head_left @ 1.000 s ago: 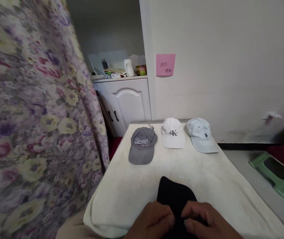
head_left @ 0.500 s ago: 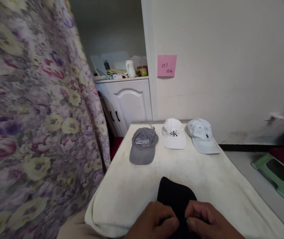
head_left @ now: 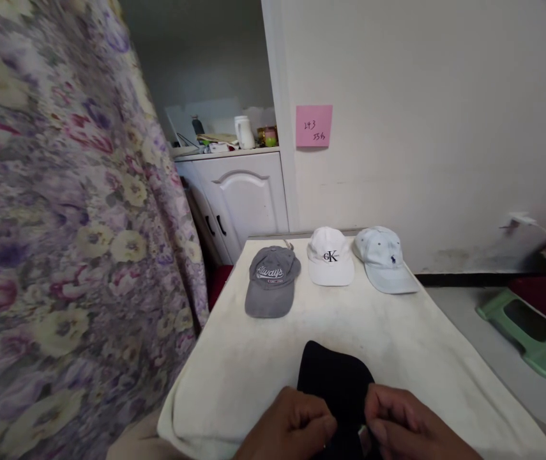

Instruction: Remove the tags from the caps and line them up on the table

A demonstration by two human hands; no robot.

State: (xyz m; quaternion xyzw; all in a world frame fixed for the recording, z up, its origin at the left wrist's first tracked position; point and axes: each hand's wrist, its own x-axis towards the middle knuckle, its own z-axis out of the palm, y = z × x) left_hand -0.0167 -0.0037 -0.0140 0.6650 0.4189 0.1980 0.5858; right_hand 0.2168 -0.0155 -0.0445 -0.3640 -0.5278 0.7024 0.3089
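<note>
A black cap (head_left: 334, 377) lies at the near edge of the cloth-covered table, and its lower part is hidden by my hands and the frame edge. My left hand (head_left: 294, 425) is closed, thumb against curled fingers, at the cap's left side. On the other side, my right hand (head_left: 400, 418) pinches at the cap's edge with thumb and forefinger. Between them a small pale piece (head_left: 363, 439) shows against the black fabric; I cannot make out its kind. Farther back sit a grey cap (head_left: 273, 281), a white cap (head_left: 330, 257) and a pale blue cap (head_left: 382, 259).
The table (head_left: 234, 358) wears a cream cloth and stands against a wall with a pink note (head_left: 313, 126). A floral curtain (head_left: 76, 255) hangs at left. Beyond are a white cabinet (head_left: 248, 198) and a jug (head_left: 244, 132). A green stool (head_left: 531, 332) stands at right.
The hands have drawn slightly apart, the right one moving rightward. The small pale piece between them shows more plainly. The whole view has shifted a little; the three back caps stay in place.
</note>
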